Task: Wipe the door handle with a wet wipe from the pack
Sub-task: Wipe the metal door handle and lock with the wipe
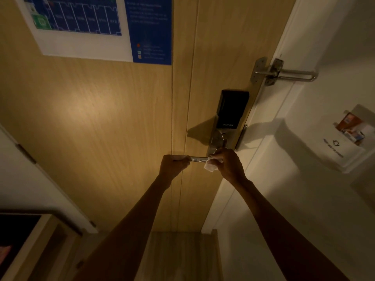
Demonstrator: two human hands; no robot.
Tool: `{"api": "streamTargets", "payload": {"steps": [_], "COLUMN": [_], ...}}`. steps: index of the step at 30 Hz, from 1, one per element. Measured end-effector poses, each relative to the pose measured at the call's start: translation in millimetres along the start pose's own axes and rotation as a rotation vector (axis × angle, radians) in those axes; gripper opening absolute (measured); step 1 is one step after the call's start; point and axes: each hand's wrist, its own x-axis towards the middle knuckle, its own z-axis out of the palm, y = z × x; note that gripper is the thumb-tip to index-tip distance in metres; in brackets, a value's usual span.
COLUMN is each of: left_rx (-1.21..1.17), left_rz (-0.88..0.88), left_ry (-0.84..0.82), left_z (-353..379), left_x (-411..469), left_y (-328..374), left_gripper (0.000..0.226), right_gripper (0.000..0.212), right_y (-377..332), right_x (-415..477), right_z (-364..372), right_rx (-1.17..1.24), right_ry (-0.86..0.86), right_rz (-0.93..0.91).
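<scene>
While left hand (174, 165) grips, right hand (227, 162) wipes handle (199, 159)

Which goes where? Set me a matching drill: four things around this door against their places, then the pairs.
1. wipe
2. left hand
3. latch
4. floor plan

A. top left of the door
B. on the handle's free end
C. in the right hand, at the handle's lock end
D. above the black lock, at the door's edge

Pairs: 1-C, 2-B, 3-D, 4-A
</scene>
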Motion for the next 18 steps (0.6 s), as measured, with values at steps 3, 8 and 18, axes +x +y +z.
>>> {"api": "streamTargets", "payload": {"steps": [3, 8, 18], "left_rx": [0.013, 0.030, 0.047], "left_rz": [-0.003, -0.029, -0.044], "left_ry": [-0.006, 0.003, 0.038], "left_z": [0.9, 2.5, 4.7], "left_x": [-0.2, 0.7, 2.3], "left_y": [0.0, 1.3, -0.1], "left_gripper": [0.008, 0.013, 0.020], "right_gripper": [0.026, 0.025, 0.050], "right_y": [0.2, 1.8, 0.2], "right_x": [-2.8, -8.3, -21.8], "right_z": [4.9, 4.2, 3.4], "right_rx": [0.056, 0.041, -0.338], "right_ry": [0.056, 0.074, 0.060], "right_rz": [0.029, -0.002, -0.119]}}
